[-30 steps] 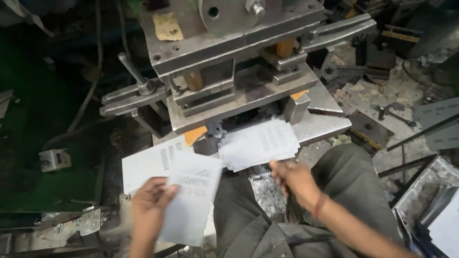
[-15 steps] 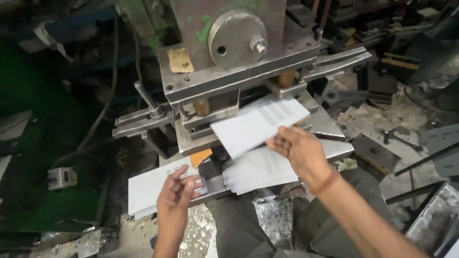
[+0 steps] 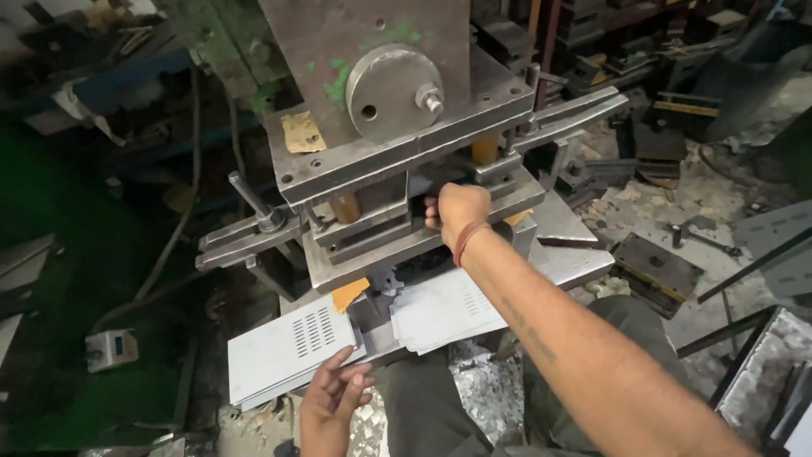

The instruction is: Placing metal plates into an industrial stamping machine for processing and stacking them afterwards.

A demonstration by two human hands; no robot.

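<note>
Sheets: a slotted stack (image 3: 288, 355) lies at the lower left of the frame, on the press's front ledge, and my left hand (image 3: 331, 404) rests at its near right corner, fingers (image 3: 342, 364) loosely curled against the edge, thumb side up. It touches the stack; I cannot tell whether it pinches the top sheet. A second stack (image 3: 444, 309) lies just right of it, at lower centre, partly under my right forearm.

My right hand (image 3: 457, 213) is at the centre of the frame, reaching into the gap between the upper and lower plates of the press (image 3: 372, 93). It looks closed, knuckles towards me, but whatever it grips is hidden inside the gap. A red band (image 3: 467, 241) circles the wrist.

A round steel disc (image 3: 391, 95) with a bolt sits on the press's face, upper centre. An orange pad (image 3: 348, 294) shows under the lower plate, between the stacks. Metal scrap (image 3: 474, 398) litters the floor between my knees.
</note>
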